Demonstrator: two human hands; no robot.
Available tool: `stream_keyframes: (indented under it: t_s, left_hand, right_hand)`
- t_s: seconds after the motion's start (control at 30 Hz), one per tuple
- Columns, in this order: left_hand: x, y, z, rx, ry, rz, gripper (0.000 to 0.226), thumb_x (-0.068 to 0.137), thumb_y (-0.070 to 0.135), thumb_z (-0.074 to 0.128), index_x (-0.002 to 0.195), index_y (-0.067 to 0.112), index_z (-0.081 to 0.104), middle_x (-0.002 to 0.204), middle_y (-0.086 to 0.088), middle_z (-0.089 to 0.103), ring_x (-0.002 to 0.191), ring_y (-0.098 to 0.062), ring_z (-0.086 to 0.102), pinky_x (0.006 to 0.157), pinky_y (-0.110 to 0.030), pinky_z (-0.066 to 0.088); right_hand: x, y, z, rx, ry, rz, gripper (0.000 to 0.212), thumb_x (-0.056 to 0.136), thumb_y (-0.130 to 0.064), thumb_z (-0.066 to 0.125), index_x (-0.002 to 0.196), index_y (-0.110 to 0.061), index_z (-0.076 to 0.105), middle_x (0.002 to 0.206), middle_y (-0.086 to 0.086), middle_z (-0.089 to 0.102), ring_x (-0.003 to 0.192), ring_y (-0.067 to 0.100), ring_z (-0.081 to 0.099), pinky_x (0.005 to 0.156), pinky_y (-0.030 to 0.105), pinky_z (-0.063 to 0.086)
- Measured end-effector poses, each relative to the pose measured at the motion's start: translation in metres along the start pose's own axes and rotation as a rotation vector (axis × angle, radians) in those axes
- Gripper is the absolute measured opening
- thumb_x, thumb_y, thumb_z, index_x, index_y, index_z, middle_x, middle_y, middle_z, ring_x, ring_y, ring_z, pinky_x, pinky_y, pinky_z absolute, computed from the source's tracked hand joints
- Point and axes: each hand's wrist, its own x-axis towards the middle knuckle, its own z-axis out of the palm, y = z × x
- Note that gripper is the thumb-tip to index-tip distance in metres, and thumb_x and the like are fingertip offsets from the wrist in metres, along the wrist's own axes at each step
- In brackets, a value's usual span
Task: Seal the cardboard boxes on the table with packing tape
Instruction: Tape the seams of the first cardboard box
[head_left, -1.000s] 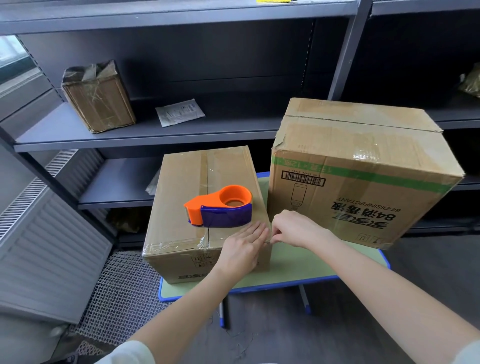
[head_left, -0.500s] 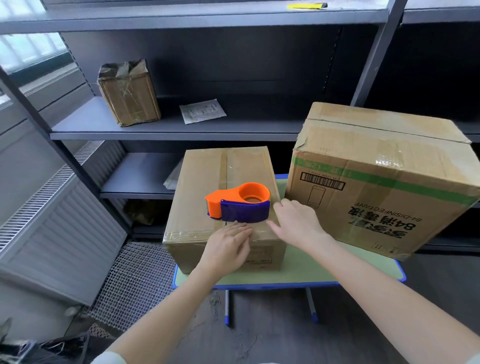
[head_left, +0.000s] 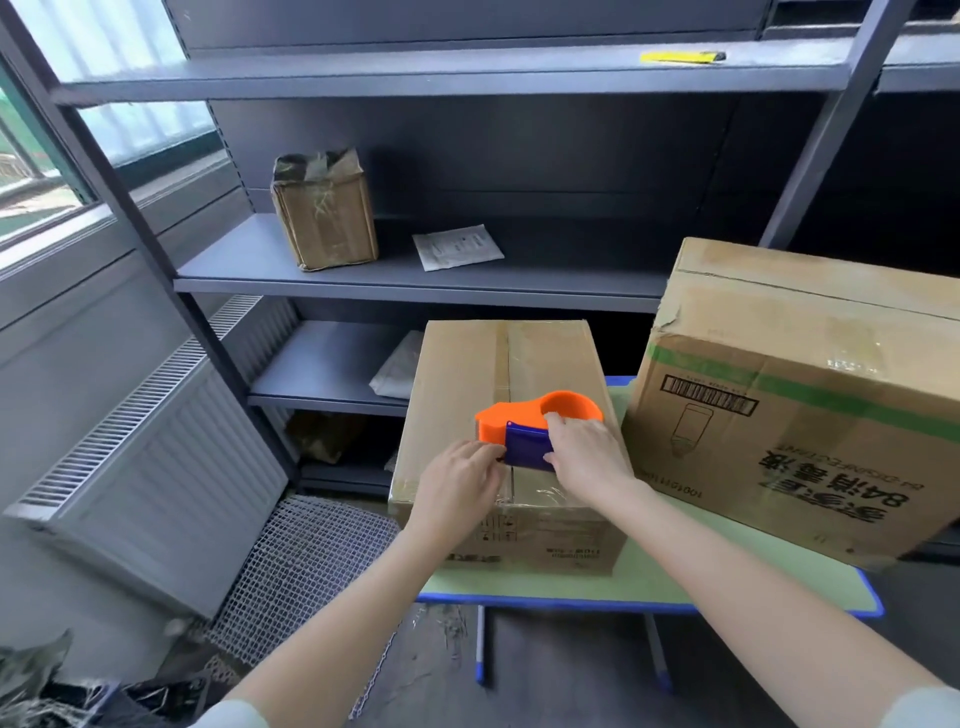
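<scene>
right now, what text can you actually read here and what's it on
"84消毒液": upside down on the big box.
Other print and barcode digits on the big box: too blurred to read.
Print on the small box front: too small.
Print on the paper: too small.

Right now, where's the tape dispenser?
Head view, centre: tape dispenser atop the smaller box, left of the printed box; right hand grips it, left hand touches it.

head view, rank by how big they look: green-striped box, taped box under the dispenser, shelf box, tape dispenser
1. green-striped box
2. taped box
3. shelf box, which sits farther back, so its real size is unsure
4. tape dispenser
</scene>
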Motion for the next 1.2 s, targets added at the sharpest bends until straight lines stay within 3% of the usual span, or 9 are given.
stream_keyframes:
  t_s: [0.13, 0.27, 0.5, 0.67, 0.9, 1.03, 1.2]
  left_hand:
    - [0.006, -0.005, -0.003, -0.013, 0.038, 0.094, 0.021, 0.084, 0.017, 0.059, 0.097, 0.010, 0.073, 0.090, -0.001, 0.073, 0.080, -0.019, 0.066, 0.062, -0.028, 0.055]
    - [0.023, -0.010, -0.007, 0.003, 0.096, 0.187, 0.034, 0.085, 0.027, 0.049, 0.107, 0.015, 0.072, 0.096, -0.004, 0.068, 0.076, -0.021, 0.061, 0.058, -0.029, 0.052]
    - [0.079, 0.015, -0.011, -0.066, 0.240, 0.337, 0.039, 0.087, 0.018, 0.046, 0.121, 0.010, 0.064, 0.115, -0.013, 0.059, 0.102, -0.025, 0.053, 0.078, -0.029, 0.047]
    - [0.109, 0.047, -0.002, -0.133, 0.180, 0.333, 0.043, 0.087, 0.020, 0.039, 0.120, 0.009, 0.064, 0.113, -0.012, 0.060, 0.106, -0.026, 0.055, 0.082, -0.032, 0.049]
    - [0.144, 0.108, 0.027, -0.113, 0.061, 0.415, 0.043, 0.087, 0.017, 0.043, 0.125, 0.007, 0.059, 0.124, -0.010, 0.059, 0.114, -0.025, 0.055, 0.089, -0.033, 0.050]
    - [0.165, 0.139, 0.054, -0.057, -0.075, 0.361, 0.048, 0.092, 0.014, 0.049, 0.139, 0.010, 0.044, 0.143, -0.007, 0.044, 0.133, -0.021, 0.038, 0.109, -0.031, 0.032]
    - [0.169, 0.144, 0.075, 0.024, -0.152, 0.338, 0.049, 0.093, 0.018, 0.046, 0.141, 0.010, 0.040, 0.143, -0.005, 0.042, 0.131, -0.019, 0.038, 0.110, -0.028, 0.029]
  right_hand:
    - [0.005, 0.001, 0.001, 0.069, -0.048, 0.041, 0.049, 0.091, -0.025, 0.058, 0.134, -0.012, 0.038, 0.125, 0.008, 0.058, 0.114, 0.026, 0.054, 0.090, 0.032, 0.049]
    - [0.006, 0.001, -0.009, 0.098, 0.026, 0.057, 0.048, 0.092, -0.028, 0.058, 0.134, -0.014, 0.039, 0.125, 0.006, 0.058, 0.115, 0.026, 0.053, 0.089, 0.032, 0.050]
    - [0.003, 0.025, -0.076, 0.070, 0.272, 0.105, 0.037, 0.093, -0.025, 0.055, 0.127, -0.011, 0.048, 0.116, 0.005, 0.063, 0.107, 0.025, 0.055, 0.084, 0.030, 0.043]
    - [-0.012, 0.076, -0.114, 0.007, 0.407, 0.270, 0.046, 0.092, -0.023, 0.058, 0.134, -0.008, 0.045, 0.123, 0.009, 0.060, 0.112, 0.024, 0.054, 0.091, 0.031, 0.043]
    - [-0.028, 0.149, -0.123, -0.088, 0.376, 0.464, 0.051, 0.092, -0.027, 0.057, 0.137, -0.011, 0.040, 0.131, 0.008, 0.054, 0.121, 0.023, 0.047, 0.099, 0.034, 0.038]
    - [-0.032, 0.182, -0.119, -0.129, 0.366, 0.510, 0.052, 0.093, -0.029, 0.055, 0.139, -0.013, 0.037, 0.133, 0.005, 0.053, 0.124, 0.022, 0.045, 0.106, 0.035, 0.030]
    - [-0.025, 0.206, -0.114, -0.114, 0.378, 0.484, 0.056, 0.093, -0.031, 0.055, 0.141, -0.013, 0.034, 0.138, 0.005, 0.047, 0.127, 0.020, 0.042, 0.106, 0.034, 0.030]
